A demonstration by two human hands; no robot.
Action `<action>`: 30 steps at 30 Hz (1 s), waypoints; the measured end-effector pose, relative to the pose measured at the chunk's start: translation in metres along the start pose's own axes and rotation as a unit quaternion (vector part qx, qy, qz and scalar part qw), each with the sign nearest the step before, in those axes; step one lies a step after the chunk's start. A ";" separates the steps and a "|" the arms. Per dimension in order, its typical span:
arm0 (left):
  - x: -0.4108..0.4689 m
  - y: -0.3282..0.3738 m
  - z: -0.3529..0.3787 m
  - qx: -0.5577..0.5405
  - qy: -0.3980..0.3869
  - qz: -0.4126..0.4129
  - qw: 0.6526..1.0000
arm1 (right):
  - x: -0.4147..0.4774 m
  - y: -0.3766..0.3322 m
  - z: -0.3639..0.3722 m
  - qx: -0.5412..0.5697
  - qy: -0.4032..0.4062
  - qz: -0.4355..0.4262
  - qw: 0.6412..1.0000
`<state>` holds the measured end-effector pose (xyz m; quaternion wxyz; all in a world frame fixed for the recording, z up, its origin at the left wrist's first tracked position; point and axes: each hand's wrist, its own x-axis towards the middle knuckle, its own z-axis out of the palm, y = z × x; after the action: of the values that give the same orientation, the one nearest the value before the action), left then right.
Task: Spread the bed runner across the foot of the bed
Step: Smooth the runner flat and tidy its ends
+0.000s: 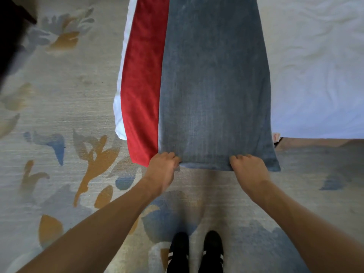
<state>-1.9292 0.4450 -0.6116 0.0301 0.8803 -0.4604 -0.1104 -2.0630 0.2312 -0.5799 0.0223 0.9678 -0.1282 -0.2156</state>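
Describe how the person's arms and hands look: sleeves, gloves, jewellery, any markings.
Both arms are bare as far as the frame shows: no sleeves. The left hand and right hand wear no gloves, and neither wrist carries a watch or band. No rings or markings can be made out, though the picture is slightly soft.

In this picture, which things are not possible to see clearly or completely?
1. Head view: the far end of the bed runner is cut off by the top edge.
2. Head view: the fingers of the left hand and right hand curl round its hem, so the cloth hides their tips.
3. Head view: the small tag on the bed is too small to read.
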 end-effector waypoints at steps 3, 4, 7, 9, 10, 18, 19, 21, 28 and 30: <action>-0.010 0.002 0.008 -0.001 -0.002 0.000 1.000 | -0.008 -0.006 0.009 0.003 -0.005 0.002 1.000; -0.013 0.002 0.011 -0.002 -0.010 -0.005 1.000 | -0.012 -0.010 0.012 0.003 -0.009 0.001 1.000; -0.026 0.006 0.021 -0.006 -0.025 -0.011 1.000 | -0.022 -0.017 0.024 0.002 -0.021 -0.001 1.000; -0.033 0.007 0.026 -0.012 -0.026 -0.011 1.000 | -0.027 -0.019 0.029 0.007 -0.026 0.001 1.000; -0.034 0.007 0.029 -0.013 -0.025 -0.010 1.000 | -0.029 -0.019 0.031 0.009 -0.026 0.002 1.000; -0.028 -0.006 0.034 -0.011 -0.062 -0.021 0.998 | -0.018 -0.022 0.033 0.028 -0.037 -0.002 0.999; -0.027 -0.007 0.035 -0.009 -0.059 -0.021 0.998 | -0.019 -0.023 0.035 0.029 -0.035 -0.002 0.999; -0.027 -0.009 0.035 -0.015 -0.049 -0.022 0.998 | -0.020 -0.025 0.040 0.028 -0.030 -0.005 0.999; -0.016 -0.025 0.014 -0.041 -0.034 -0.059 0.997 | -0.017 -0.020 0.040 0.042 0.000 -0.003 0.999; -0.012 -0.030 0.004 -0.045 -0.034 -0.071 0.996 | -0.011 -0.016 0.031 0.045 0.000 -0.001 0.999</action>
<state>-1.9126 0.4717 -0.6182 0.0460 0.9043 -0.3921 -0.1623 -2.0824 0.2497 -0.6047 -0.0216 0.9680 -0.1370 -0.2093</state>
